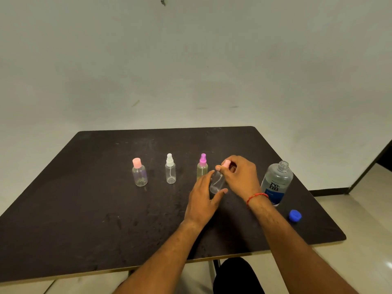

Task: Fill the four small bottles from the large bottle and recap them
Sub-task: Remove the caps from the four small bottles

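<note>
Left hand (202, 195) cups the small clear bottle (216, 183) low on its body; right hand (239, 175) pinches its pink cap (226, 163). Light, slick plastic, likely tippy, so brace it low.

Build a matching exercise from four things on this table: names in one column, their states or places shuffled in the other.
Column one
1. large bottle
2. blue cap
3. white-topped spray bottle
4. rightmost small bottle

Column two
A. lies loose on the table, off any bottle
B. stands closed in the row, no hand on it
C. stands with its neck open
D. gripped by the left hand while the right hand pinches its pink cap

Pairs: 1-C, 2-A, 3-B, 4-D
</note>
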`<state>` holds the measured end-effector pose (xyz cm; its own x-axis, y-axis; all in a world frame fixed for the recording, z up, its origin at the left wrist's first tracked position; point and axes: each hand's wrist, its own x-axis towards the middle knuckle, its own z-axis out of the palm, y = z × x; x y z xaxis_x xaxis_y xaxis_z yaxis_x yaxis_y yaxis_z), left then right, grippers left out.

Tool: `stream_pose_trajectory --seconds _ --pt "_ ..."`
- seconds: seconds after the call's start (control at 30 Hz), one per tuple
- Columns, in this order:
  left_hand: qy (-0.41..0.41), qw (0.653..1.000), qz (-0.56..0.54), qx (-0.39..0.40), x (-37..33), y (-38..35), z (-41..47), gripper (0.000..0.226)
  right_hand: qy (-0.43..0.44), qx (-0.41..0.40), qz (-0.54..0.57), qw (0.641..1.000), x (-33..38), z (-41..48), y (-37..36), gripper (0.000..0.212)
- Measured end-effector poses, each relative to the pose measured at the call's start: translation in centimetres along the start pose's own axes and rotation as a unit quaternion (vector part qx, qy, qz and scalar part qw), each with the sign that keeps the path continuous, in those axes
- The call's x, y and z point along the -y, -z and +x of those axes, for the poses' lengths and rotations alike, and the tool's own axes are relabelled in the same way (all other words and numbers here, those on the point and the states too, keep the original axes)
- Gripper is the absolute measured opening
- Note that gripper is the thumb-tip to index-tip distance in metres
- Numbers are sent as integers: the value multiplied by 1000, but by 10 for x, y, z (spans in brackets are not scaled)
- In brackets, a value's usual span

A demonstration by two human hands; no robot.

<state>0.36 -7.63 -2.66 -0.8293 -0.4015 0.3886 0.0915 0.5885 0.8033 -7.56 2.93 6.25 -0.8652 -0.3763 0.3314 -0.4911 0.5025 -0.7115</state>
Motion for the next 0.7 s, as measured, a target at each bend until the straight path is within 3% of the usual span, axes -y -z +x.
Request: stream_pose_trajectory --seconds 0.13,0.43,0.7 --pt "-9 1000 3 -17 0 2 -3 43 -2 26 28 999 4 -6 0 16" --pt "-7 1000 8 -10 -3 5 -5 38 81 113 -8 990 1 -1 9 10" --pt "19 1000 0 -8 -3 5 -3 40 60 154 19 986 6 3 18 42"
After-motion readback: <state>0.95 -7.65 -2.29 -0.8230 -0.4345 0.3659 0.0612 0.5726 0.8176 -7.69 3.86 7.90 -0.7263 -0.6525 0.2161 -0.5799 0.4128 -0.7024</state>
